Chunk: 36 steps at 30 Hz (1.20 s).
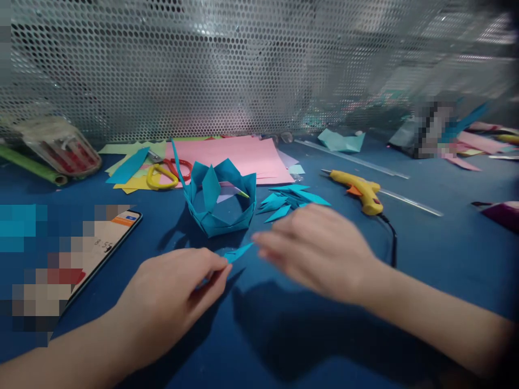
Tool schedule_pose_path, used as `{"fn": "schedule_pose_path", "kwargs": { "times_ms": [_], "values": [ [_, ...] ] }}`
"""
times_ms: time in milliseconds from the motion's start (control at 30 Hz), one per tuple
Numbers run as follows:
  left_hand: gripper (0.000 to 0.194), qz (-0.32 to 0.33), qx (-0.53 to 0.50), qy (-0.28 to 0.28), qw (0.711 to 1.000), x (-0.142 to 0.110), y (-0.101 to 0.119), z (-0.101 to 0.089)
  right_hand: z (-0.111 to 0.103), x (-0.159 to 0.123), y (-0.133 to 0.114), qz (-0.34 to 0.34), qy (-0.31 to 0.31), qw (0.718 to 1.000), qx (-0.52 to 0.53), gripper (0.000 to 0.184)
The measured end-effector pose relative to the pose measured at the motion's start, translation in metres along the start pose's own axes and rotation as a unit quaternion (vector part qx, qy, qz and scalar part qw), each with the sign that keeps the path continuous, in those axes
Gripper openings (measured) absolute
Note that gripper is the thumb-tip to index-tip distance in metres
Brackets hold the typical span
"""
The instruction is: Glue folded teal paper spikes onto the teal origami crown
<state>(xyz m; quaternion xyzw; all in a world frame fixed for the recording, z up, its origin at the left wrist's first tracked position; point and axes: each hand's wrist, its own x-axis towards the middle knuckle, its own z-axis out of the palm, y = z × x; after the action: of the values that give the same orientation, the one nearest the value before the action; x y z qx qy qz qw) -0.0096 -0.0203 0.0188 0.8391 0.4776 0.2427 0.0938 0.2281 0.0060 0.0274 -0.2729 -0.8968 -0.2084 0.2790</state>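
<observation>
Blue folded paper is pinched in the left hand; the right hand, blurred beside its tip, has an unclear grip; light pressure should protect creases.

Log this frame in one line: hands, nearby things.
left hand: pinches blue paper piece | right hand: near its tip | nearby: blue paper ring, glue gun

Left fingers pinch blue paper; right fingers perhaps touch it.
</observation>
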Motion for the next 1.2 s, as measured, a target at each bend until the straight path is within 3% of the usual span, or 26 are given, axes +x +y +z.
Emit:
{"fn": "schedule_pose_path", "kwargs": {
  "times_ms": [33, 100, 233, 300, 367, 533, 633, 667, 733, 833, 967, 1033, 1200],
  "values": [
    [0.019, 0.053, 0.046, 0.018, 0.997, -0.002, -0.002, 0.0, 0.002, 0.006, -0.011, -0.048, -0.003, 0.999, 0.016, 0.027],
    [0.022, 0.174, 0.081, 0.019, 0.981, -0.006, -0.006, 0.001, 0.004, 0.014, -0.024, -0.083, 0.005, 0.996, 0.033, 0.024],
    [0.018, 0.186, 0.116, 0.104, 0.97, -0.005, -0.012, -0.001, 0.004, 0.022, -0.025, -0.043, 0.009, 0.997, 0.062, 0.024],
    [0.014, 0.261, 0.103, 0.147, 0.949, -0.002, -0.015, -0.003, 0.004, 0.023, -0.023, -0.029, 0.011, 0.997, 0.072, 0.026],
    [0.013, 0.315, 0.104, 0.148, 0.932, 0.0, -0.019, -0.005, 0.005, 0.023, -0.021, -0.028, 0.017, 0.997, 0.071, 0.028],
    [0.017, 0.302, 0.127, 0.125, 0.937, 0.0, -0.027, -0.009, 0.011, 0.025, -0.018, -0.04, 0.049, 0.997, 0.051, 0.023],
    [0.023, 0.282, 0.122, 0.146, 0.94, -0.007, -0.026, -0.008, 0.011, 0.03, -0.01, -0.041, 0.051, 0.996, 0.062, 0.022],
    [0.022, 0.245, 0.108, 0.188, 0.945, -0.01, -0.025, -0.007, 0.011, 0.031, -0.006, -0.034, 0.048, 0.995, 0.078, 0.021],
    [0.022, 0.261, 0.078, 0.195, 0.942, -0.014, -0.022, -0.005, 0.014, 0.034, 0.005, -0.011, 0.048, 0.99, 0.131, 0.016],
    [0.018, 0.281, 0.133, 0.196, 0.93, -0.015, -0.015, -0.001, 0.024, 0.033, 0.021, 0.034, 0.077, 0.97, 0.227, 0.009],
    [0.019, 0.321, 0.154, 0.123, 0.926, -0.004, -0.011, 0.008, 0.044, 0.028, 0.033, 0.123, 0.112, 0.937, 0.307, 0.014],
    [0.026, 0.306, 0.156, 0.119, 0.932, 0.002, -0.011, 0.015, 0.052, 0.026, 0.034, 0.158, 0.103, 0.924, 0.331, 0.016],
    [0.034, 0.282, 0.143, 0.107, 0.943, 0.006, -0.014, 0.03, 0.061, 0.024, 0.032, 0.16, 0.053, 0.921, 0.35, 0.016]
  ]
}}
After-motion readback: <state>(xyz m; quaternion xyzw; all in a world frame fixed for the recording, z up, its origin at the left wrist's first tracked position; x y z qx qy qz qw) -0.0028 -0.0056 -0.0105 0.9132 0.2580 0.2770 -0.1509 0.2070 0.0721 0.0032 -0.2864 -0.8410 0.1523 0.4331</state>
